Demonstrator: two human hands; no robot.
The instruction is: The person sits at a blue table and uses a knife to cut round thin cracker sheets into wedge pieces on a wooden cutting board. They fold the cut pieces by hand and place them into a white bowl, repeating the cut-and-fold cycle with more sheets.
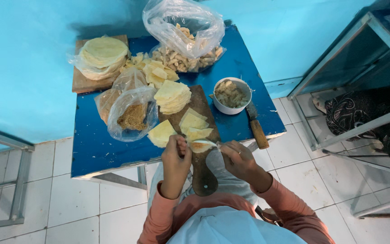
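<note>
My left hand [176,159] pinches the edge of a pale dough wrapper [199,145] that lies on the dark wooden cutting board [201,174]. My right hand [237,158] holds a small utensil [207,143] whose tip rests on that wrapper. Cut wrapper triangles [193,122] and one loose piece [160,133] lie just beyond my hands, with a stack of wrappers [173,96] behind them. A white bowl of filling [231,95] stands to the right of the board.
The small blue table [91,144] also carries a knife with a wooden handle [256,126], plastic bags of crumbs [132,115] and fried pieces [186,40], and round flatbreads [101,56] on a wooden board. A metal frame [335,90] stands at the right.
</note>
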